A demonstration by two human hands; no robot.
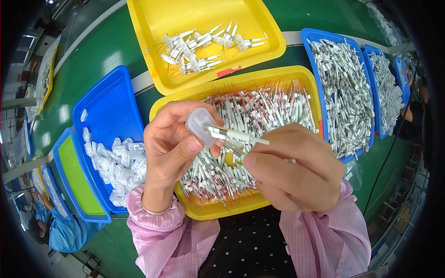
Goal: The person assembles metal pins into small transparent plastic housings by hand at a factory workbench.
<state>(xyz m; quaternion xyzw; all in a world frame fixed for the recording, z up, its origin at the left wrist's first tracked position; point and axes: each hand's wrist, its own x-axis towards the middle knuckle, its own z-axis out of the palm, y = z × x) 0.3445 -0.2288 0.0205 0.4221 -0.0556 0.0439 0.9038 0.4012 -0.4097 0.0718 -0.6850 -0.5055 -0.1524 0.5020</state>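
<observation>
Above the near yellow tray [208,213], my left hand [174,143] pinches a translucent white plastic cap [201,124] between thumb and fingers. Two slim white rods with dark metallic sections stick out of the cap toward the right. One white rod [245,136] passes above my right hand [296,167], while the lower rod [234,148] ends at its closed thumb and fingers. The tips in my right fingers are partly hidden. Underneath both hands, the tray is heaped with white rods [250,111] that have thin red wires.
A far yellow tray [199,14] bears several joined cap-and-rod pieces [192,51]. Left, a blue tray [109,99] contains loose translucent caps [119,173], beside a green-bottomed tray [81,173]. Another blue tray [309,34] on the right is piled with rods. A person in blue [74,231] is at lower left.
</observation>
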